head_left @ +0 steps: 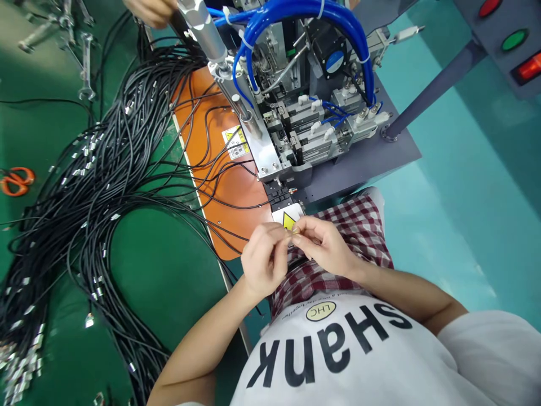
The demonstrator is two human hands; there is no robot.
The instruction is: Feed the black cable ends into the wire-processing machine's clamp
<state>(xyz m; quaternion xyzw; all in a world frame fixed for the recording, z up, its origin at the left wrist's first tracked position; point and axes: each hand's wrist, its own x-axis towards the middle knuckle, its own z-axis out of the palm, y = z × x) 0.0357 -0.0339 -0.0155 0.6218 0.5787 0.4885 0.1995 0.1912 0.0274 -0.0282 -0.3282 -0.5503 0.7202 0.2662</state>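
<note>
My left hand is closed in a pinch, with a black cable running into it from the left. Fingertip to fingertip with it, my right hand pinches the cable's thin wire end, where a tiny yellowish bit shows; its details are too small to make out. Just beyond the fingers is a white plate with a yellow warning triangle. Another cable lies across the orange work plate with its bared colored wires in the dark fixture of the machine.
A machine with pneumatic cylinders and blue hoses stands ahead. Bundles of black cables cover the green table at left. Orange-handled scissors and wrenches lie there. Another person's hand shows at the top. A control box is at right.
</note>
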